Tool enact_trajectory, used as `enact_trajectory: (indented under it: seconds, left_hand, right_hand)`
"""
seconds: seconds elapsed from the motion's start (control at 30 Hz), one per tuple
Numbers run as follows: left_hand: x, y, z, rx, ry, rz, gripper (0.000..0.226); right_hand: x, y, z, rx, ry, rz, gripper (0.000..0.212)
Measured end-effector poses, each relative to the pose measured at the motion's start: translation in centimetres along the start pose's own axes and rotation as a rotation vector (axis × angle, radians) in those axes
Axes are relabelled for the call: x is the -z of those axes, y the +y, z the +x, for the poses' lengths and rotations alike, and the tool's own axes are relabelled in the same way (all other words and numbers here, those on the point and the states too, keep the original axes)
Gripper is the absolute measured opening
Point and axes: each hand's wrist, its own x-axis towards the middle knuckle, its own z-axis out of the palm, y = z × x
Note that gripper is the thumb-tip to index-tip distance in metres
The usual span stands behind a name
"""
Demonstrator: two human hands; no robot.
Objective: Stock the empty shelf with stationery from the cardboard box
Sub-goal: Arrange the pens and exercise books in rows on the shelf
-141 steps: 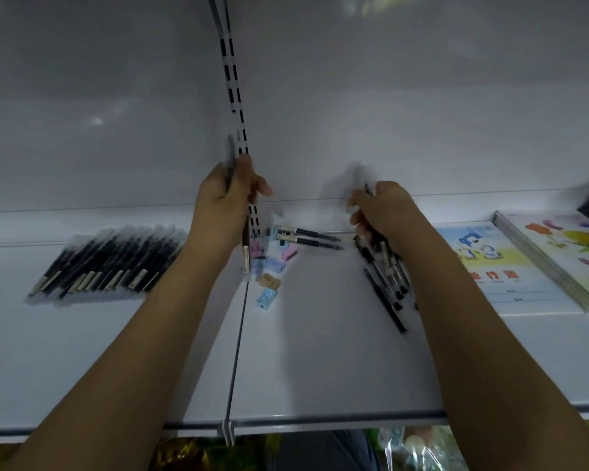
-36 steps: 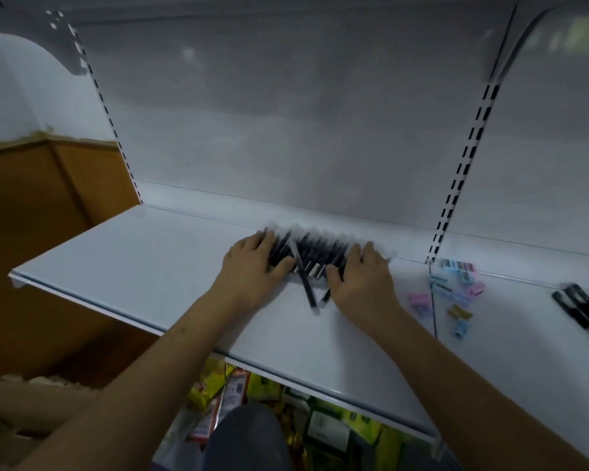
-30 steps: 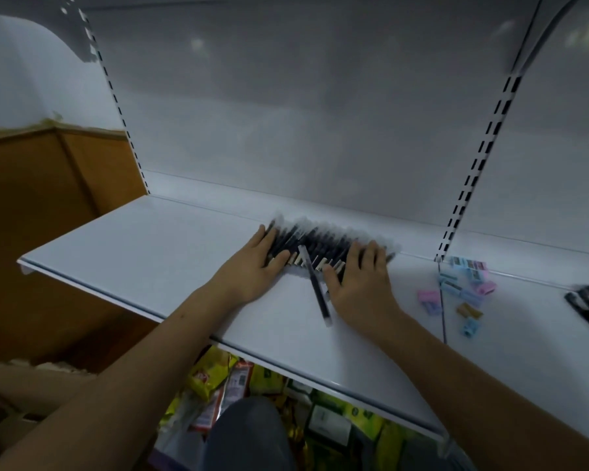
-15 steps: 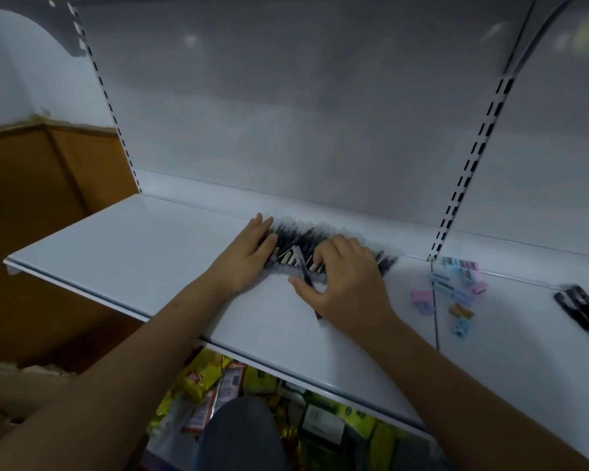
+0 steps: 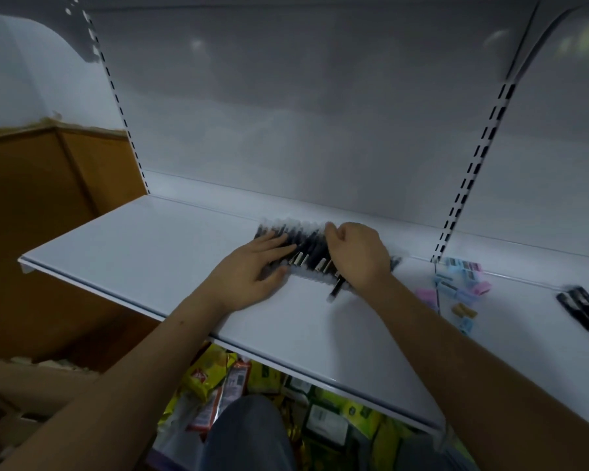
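1. Fingers (image 5: 279, 244) of left hand (image 5: 252, 270) lie straight & flat, pressing on the left end of the pen row (image 5: 306, 251); nothing gripped. Right hand (image 5: 357, 254) has fingers curled down over the right part of the row, knuckles up. Can't tell whether it grips a pen or only covers them.
2. Pen row: black pens in clear sleeves, side by side, at the back of the white shelf (image 5: 157, 246), near the back panel (image 5: 303, 130). Tips point toward the front edge.
3. One loose pen (image 5: 336, 288) sticks out from under the right hand toward the front edge, skewed vs. the rest.
4. Right of the slotted upright (image 5: 470, 171), on the next shelf section: small erasers (image 5: 463, 278) in pink, blue & tan, scattered. Further right, more black pens (image 5: 585, 309) at frame edge.
5. Below the shelf: yellow/green snack packs (image 5: 218, 379), blurred. Cardboard box (image 5: 31, 379) at lower left, contents not readable.
6. Left bkgd: brown wood panel wall (image 5: 48, 198).
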Motion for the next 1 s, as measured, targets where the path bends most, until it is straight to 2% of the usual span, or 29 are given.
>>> enact_trajectory:
  seconds: [0.07,0.1,0.13,0.2,0.27,0.3,0.4,0.5,0.57,0.67,0.77,0.8,0.9,1.0]
  left_hand:
    - [-0.1,-0.3,0.1,-0.032,-0.012,0.011,0.049]
    - [-0.2,-0.5,0.2,-0.043,-0.027,0.025,0.049]
    - [-0.3,-0.7,0.3,-0.046,-0.05,0.056,0.05]
    - [-0.5,-1.1,0.5,-0.029,-0.112,0.135,0.052]
    - [-0.7,-1.3,0.6,-0.026,-0.166,0.159,0.053]
    - [-0.6,-1.2,0.7,-0.032,-0.18,0.149,0.054]
    - [-0.4,-0.5,0.5,0.006,-0.17,0.12,0.059]
    - [-0.1,-0.3,0.4,0.151,-0.107,0.046,0.07]
    - [0.2,-0.5,0.4,0.231,-0.133,-0.065,0.079]
    - [1.3,-1.1,0.3,0.206,-0.257,-0.056,0.088]
    - [2.8,-2.6,0.5,0.206,-0.329,-0.004,0.091]
    - [3.1,-3.3,0.6,0.222,-0.34,0.008,0.09]
    - [3.7,-4.7,1.2,0.207,-0.38,0.011,0.084]
    - [3.6,-5.4,2.0,0.144,-0.345,-0.032,0.084]
  right_hand:
    - [0.1,1.5,-0.8,0.066,0.073,-0.138,0.042]
    - [0.2,2.4,-1.6,0.104,0.114,-0.203,0.05]
    - [0.3,3.0,-2.5,0.121,0.102,-0.231,0.067]
    - [0.7,3.6,-4.0,0.042,-0.127,-0.218,0.095]
    - [0.4,3.8,-5.0,0.01,-0.344,-0.263,0.106]
    - [0.2,3.8,-5.3,0.04,-0.369,-0.305,0.107]
    - [-0.2,4.5,-5.4,0.095,-0.322,-0.313,0.092]
    - [0.1,5.6,-4.6,0.123,-0.258,-0.266,0.073]
    - [0.2,6.2,-4.1,0.155,-0.247,-0.302,0.073]
    - [0.1,6.6,-3.9,0.194,-0.279,-0.368,0.077]
    - [0.0,6.8,-3.6,0.222,-0.285,-0.373,0.1]
    - [-0.1,6.8,-3.6,0.221,-0.287,-0.382,0.102]
    - [0.1,6.3,-3.8,0.185,-0.31,-0.372,0.091]
    - [0.5,5.6,-3.7,0.156,-0.337,-0.378,0.079]
